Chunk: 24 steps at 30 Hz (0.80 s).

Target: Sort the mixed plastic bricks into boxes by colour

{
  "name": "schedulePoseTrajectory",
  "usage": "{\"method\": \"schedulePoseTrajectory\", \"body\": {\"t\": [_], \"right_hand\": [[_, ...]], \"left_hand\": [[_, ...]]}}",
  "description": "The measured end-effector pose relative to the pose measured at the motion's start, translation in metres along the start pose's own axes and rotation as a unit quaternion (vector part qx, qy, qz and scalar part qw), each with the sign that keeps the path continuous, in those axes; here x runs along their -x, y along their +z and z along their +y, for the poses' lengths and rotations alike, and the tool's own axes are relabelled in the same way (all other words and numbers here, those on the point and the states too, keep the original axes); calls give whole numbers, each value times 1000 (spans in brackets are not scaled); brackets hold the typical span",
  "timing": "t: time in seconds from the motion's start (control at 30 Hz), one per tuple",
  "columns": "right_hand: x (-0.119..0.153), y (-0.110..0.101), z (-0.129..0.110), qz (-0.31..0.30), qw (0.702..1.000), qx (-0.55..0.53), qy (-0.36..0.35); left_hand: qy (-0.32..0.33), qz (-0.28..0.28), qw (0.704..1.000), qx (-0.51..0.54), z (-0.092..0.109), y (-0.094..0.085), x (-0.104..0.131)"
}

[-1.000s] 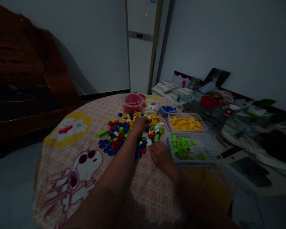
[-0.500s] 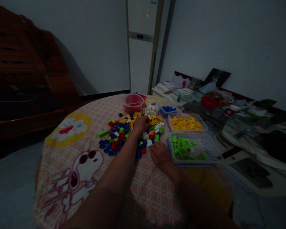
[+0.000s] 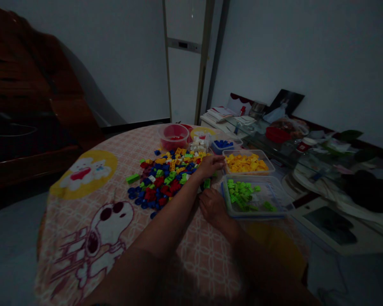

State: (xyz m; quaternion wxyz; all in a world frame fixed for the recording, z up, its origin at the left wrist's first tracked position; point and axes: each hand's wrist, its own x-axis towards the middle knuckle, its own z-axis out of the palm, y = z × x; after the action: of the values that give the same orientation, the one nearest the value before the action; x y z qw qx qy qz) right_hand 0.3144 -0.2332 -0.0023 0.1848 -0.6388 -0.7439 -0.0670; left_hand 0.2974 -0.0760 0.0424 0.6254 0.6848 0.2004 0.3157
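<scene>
— What have we got from the left?
— Dark wooden bench [image 3: 72, 114], then the round table in its pink cloth [image 3: 194, 255], a white cartoon figure [image 3: 113, 221] on the near left. One long green brick [image 3: 132, 179] out on the fringe, and here's the mixed heap of bricks [image 3: 161, 174], all colours, sprawled across the middle!
— Behind it?
— A pink tub [image 3: 172, 144], far side, red pieces [image 3: 176, 138] inside.
— Now the hands!
— Left hand [image 3: 210, 165], at the heap's right side, fingers stretched right, tips by the left edge of the middle box [image 3: 249, 173]. Gripping anything? Can't tell, nor whether it touches the rim.
— And the right hand [image 3: 213, 206]?
— Nearer, low over the cloth, fingers bent, just left of the near box [image 3: 270, 190]. Fingertips hidden; holding or not, I can't say.
— Further right?
— Blue bricks [image 3: 222, 144] in the far box [image 3: 237, 143], yellow bricks [image 3: 247, 163] in the middle one, green bricks [image 3: 241, 193] in the near one. Beyond them, a red bowl [image 3: 277, 134]!
</scene>
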Motion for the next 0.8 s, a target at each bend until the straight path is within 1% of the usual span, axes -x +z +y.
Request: {"method": "schedulePoseTrajectory", "body": {"t": [0.03, 0.1, 0.17, 0.23, 0.3, 0.37, 0.43, 0.5, 0.6, 0.73, 0.8], "right_hand": [[0, -1, 0, -2, 1000, 0, 0], [0, -3, -1, -8, 1000, -2, 3], [-1, -5, -2, -18, 1000, -2, 7], [-1, -7, -2, -33, 999, 4, 8], [-1, -9, -2, -38, 999, 4, -2], [-1, -10, -2, -36, 999, 13, -7], [-1, -12, -1, -35, 999, 29, -17], [0, -12, -1, -32, 998, 36, -27], [1, -13, 2, -38, 998, 30, -31], [6, -12, 7, -64, 998, -9, -26], [9, -11, 7, -67, 997, -24, -23]], "left_hand": [[7, -12, 1000, 14, 0, 2, -1], [13, -17, 1000, 10, 1, -1, -1], [11, 2, 1000, -19, 3, -10, 0], [18, 40, 997, -59, 7, -22, 2], [28, 65, 990, -118, 11, -35, 4], [12, 73, 979, -191, 16, -44, 7], [-14, 75, 958, -276, 22, -49, 11], [-36, 76, 924, -373, 27, -50, 16], [-57, 46, 879, -472, 32, -50, 21], [-102, 14, 817, -567, 29, -51, 21], [-95, 4, 796, -597, 26, -51, 20]]}}
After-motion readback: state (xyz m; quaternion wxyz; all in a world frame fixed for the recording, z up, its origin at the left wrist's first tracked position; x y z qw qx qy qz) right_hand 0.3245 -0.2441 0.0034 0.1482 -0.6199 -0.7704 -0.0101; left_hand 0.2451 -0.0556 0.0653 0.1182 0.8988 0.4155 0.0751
